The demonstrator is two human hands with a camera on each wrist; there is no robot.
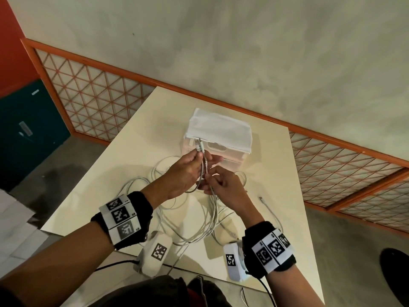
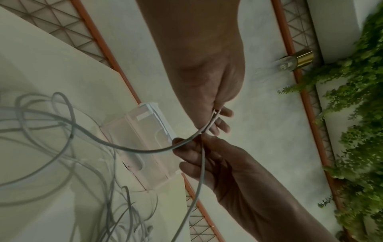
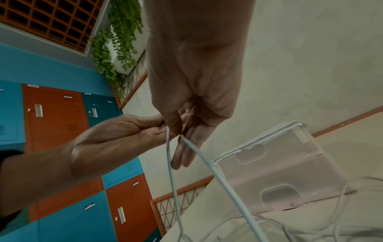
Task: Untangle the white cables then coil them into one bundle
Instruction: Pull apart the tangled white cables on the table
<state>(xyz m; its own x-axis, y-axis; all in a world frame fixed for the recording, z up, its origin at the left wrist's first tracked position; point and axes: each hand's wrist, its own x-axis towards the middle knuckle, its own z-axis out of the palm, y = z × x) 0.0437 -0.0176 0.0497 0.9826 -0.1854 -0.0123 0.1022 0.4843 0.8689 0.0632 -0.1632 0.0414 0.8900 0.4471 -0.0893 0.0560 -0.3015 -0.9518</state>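
Several white cables lie in a loose tangle on the cream table. My left hand pinches two cable ends side by side, their plugs pointing up and away. Just below it, my right hand pinches the same strands, which hang down into the tangle. The left wrist view has the left hand gripping a cable that arcs past the right hand. Two strands drop from my right hand in the right wrist view. One loose plug rests right of the pile.
A clear plastic box with a white zip pouch on top stands just behind the hands. An orange lattice rail runs behind the table. A black round object sits on the floor at right. Lockers stand to the left.
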